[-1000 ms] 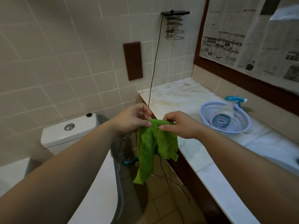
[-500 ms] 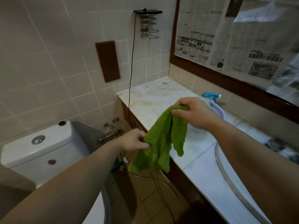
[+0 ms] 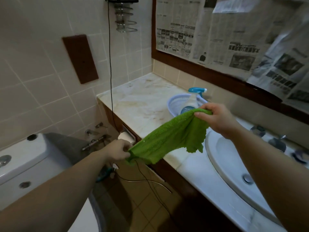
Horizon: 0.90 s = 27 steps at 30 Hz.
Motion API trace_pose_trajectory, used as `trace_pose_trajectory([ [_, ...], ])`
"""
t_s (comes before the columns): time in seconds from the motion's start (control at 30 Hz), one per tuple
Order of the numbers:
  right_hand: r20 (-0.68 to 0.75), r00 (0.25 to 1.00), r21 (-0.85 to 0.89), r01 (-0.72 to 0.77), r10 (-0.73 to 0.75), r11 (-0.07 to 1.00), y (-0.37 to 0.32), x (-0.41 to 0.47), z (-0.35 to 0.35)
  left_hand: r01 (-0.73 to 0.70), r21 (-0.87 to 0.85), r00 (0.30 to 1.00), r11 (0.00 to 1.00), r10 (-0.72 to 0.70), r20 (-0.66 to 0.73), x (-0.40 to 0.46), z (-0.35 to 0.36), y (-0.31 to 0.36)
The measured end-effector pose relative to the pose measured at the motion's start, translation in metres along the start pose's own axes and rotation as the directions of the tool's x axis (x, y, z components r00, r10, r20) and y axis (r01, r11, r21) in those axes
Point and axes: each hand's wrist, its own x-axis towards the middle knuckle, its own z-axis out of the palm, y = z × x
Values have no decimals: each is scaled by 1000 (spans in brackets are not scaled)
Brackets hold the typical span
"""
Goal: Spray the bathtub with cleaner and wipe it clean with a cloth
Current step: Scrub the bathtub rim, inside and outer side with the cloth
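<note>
A green cloth (image 3: 168, 138) is stretched in the air between both hands, above the counter's front edge. My left hand (image 3: 117, 150) pinches its lower corner. My right hand (image 3: 215, 117) grips its upper corner, higher and further right. Just beyond my right hand a clear spray bottle (image 3: 192, 102) with a blue trigger head stands in a pale blue basket (image 3: 173, 106) on the marble counter (image 3: 142, 102). No bathtub is in view.
A white sink basin (image 3: 234, 164) is set in the counter at the right, a white toilet tank (image 3: 25, 158) at the left. A black cord (image 3: 110, 67) hangs down the tiled wall. Newspaper (image 3: 217, 30) covers the mirror. A dark cabinet front runs under the counter.
My hands have drawn apart: the left moved down, the right moved right over the counter, pulling the cloth out. The view has turned right, bringing the sink into view.
</note>
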Motion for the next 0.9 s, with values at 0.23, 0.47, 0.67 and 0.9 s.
trace_pose_trajectory([
  [0.23,-118,977,112,-166,179,980,38,-14,-23,12,12,993,1000,-11,-118,44,-26,2],
  [0.47,-90,896,182,-415,435,892,89,-45,-30,-85,-27,995,996,83,-64,84,-60,12],
  [0.67,-141,864,-18,-490,483,872,109,-45,-29,-135,37,987,990,137,-87,135,-80,16],
  [0.9,-231,808,-165,-581,541,797,147,-17,-7,-150,-23,977,988,144,-158,198,-62,20],
])
